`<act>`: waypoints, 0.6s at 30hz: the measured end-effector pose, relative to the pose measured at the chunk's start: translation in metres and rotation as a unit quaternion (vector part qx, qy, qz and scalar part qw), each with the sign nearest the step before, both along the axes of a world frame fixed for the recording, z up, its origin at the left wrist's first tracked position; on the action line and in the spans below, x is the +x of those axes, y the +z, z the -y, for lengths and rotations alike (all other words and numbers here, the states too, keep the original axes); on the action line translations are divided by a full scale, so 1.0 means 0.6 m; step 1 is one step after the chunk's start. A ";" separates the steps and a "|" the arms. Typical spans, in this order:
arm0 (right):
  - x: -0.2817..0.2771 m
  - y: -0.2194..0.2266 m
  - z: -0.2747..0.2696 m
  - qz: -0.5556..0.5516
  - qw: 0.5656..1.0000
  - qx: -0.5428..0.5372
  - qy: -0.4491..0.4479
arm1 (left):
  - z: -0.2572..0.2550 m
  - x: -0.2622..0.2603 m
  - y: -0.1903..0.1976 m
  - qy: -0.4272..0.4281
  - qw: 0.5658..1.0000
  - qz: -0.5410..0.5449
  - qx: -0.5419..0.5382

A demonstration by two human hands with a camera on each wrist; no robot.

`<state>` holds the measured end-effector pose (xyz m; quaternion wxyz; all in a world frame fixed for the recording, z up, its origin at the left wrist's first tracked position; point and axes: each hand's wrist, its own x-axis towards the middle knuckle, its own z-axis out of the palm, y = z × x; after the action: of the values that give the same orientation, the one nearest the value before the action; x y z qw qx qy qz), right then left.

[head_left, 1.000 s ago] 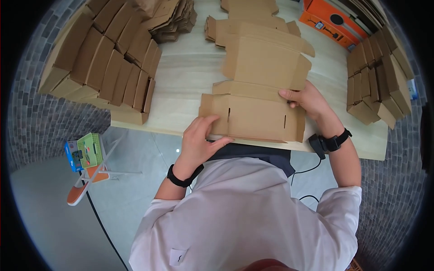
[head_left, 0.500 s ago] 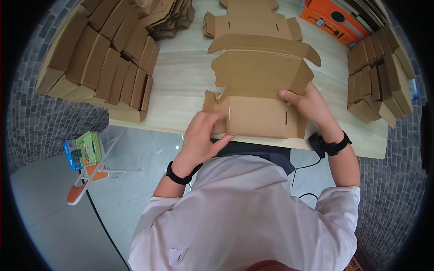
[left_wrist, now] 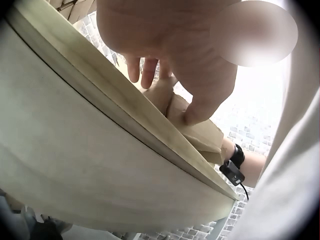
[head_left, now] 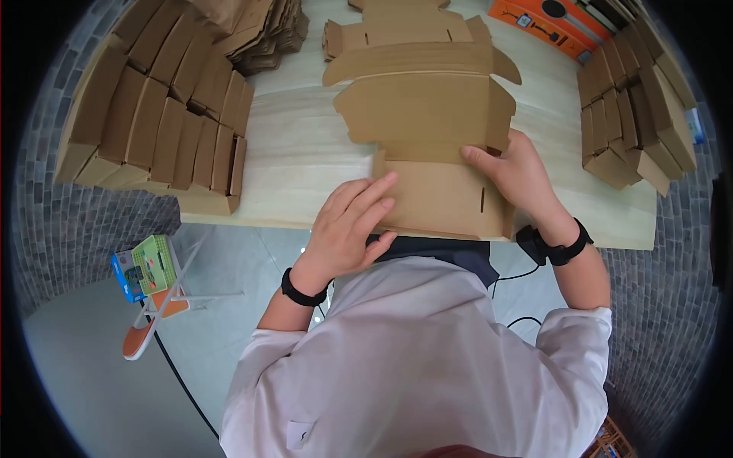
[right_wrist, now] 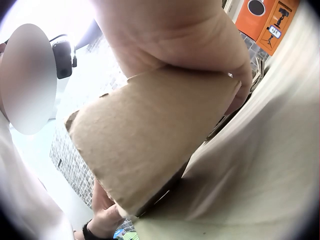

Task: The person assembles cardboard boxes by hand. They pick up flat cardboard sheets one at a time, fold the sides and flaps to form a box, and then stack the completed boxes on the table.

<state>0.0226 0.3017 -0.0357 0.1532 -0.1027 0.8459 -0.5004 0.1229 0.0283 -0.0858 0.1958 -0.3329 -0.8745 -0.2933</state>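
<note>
Folding has only begun: the left hand presses flat-fingered and the right hand pinches the cardboard sheet, whose far flaps lie unfolded.

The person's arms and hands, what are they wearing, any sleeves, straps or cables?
Both hands are bare: no gloves on the left hand or the right hand. Each wrist carries a black strap: the left wrist strap is a plain band, and the right wrist strap has a small black camera unit with a thin black cable trailing from it. White sleeves are pushed up, leaving the forearms uncovered.
</note>
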 end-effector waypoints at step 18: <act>0.016 -0.038 -0.002 0.015 1.000 -0.018 -0.012 | -0.045 0.007 -0.050 0.077 0.899 0.134 0.409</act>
<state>0.0322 0.3027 -0.0584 0.1578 -0.0880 0.8357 -0.5186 0.1270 0.0551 -0.1156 0.2176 -0.1128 -0.7180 -0.6514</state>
